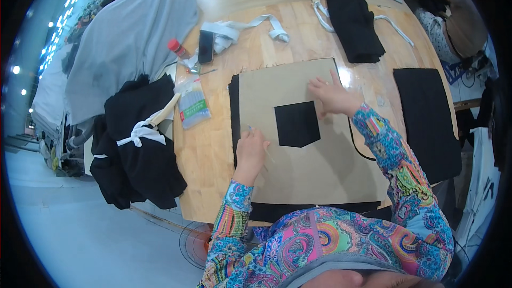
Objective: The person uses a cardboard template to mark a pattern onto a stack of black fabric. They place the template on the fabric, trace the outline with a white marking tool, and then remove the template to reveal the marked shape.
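A large beige board (298, 181) lies flat over black fabric (233, 112), whose edge shows along the board's left and lower sides. In the board's middle is a black pocket-shaped patch (297, 124) with a pointed lower edge; I cannot tell whether it is a cut-out or a separate piece. My left hand (250, 149) is closed around a thin pale stick like a pen (269, 153), resting left of the patch. Fingers spread, my right hand (333, 96) lies on the board at the patch's upper right, holding nothing.
Tied black cloth bundles (144, 144) lie left, near a packet of pens (193, 104). Behind are a phone (205, 47), a red-capped bottle (177, 48) and white strips (226, 31). Folded black cloth lies at the back (354, 26) and right (426, 122). Another person (461, 21) is far right.
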Available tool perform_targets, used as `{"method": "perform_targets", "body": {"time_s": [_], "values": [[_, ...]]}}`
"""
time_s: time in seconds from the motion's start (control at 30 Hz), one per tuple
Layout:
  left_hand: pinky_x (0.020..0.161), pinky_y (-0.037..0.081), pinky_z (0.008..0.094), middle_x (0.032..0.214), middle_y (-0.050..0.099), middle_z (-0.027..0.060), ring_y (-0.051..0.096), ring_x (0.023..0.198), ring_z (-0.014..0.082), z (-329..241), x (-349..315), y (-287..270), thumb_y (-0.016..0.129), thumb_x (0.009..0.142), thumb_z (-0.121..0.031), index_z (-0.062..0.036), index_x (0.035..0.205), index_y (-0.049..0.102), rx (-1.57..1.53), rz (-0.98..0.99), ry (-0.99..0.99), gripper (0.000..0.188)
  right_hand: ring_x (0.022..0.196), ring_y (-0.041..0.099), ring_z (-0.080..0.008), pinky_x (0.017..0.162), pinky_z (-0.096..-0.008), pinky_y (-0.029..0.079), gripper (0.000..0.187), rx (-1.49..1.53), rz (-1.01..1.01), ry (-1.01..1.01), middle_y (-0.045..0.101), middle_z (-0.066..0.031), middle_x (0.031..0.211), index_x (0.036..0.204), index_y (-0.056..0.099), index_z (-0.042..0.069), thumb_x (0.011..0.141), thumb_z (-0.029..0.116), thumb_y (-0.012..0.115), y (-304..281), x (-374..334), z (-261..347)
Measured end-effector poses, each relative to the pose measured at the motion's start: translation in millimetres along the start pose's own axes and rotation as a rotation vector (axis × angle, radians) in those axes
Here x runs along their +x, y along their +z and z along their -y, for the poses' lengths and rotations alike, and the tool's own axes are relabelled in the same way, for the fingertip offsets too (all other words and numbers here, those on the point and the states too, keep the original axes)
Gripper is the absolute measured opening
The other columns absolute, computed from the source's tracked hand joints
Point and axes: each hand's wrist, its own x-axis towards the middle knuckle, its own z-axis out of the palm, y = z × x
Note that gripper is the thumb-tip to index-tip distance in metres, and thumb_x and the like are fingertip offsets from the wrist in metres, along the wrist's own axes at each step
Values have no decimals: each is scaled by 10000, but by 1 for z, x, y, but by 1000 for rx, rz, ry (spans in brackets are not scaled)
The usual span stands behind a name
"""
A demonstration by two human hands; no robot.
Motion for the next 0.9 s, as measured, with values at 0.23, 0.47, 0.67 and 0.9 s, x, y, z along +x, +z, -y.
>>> {"method": "perform_targets", "body": {"time_s": [0.23, 0.47, 0.67, 0.9], "values": [[738, 493, 434, 844, 625, 198, 604, 847, 361, 2, 11, -2, 689, 768, -148, 20, 932, 606, -8, 11, 41, 249, 1342, 343, -241, 1121, -584, 38, 939, -39, -100, 68, 402, -95, 1420, 1311, 444, 27, 533, 353, 858, 29, -30, -4], [715, 537, 288, 852, 604, 54, 616, 760, 144, -49, 45, -9, 493, 971, -223, 16, 1055, 621, -1028, -16, -110, 284, 1319, 382, -240, 1117, -588, 58, 941, -37, -148, 53, 413, -93, 1416, 1304, 450, 20, 523, 347, 862, 34, -29, -5], [709, 547, 264, 901, 621, 100, 620, 773, 134, -80, 89, 30, 580, 913, -124, 67, 1017, 621, -1364, 101, -266, 221, 1314, 392, -232, 1118, -581, 63, 948, -53, -119, 83, 423, -90, 1414, 1315, 458, 25, 516, 333, 864, 32, -26, -3], [664, 501, 259, 872, 673, 108, 637, 735, 141, -87, 103, 56, 639, 828, -79, 27, 930, 674, -810, -113, -83, 151, 1313, 391, -237, 1117, -582, 64, 945, -29, -171, 73, 429, -88, 1410, 1309, 471, 23, 503, 320, 866, 41, -24, -6]]}}
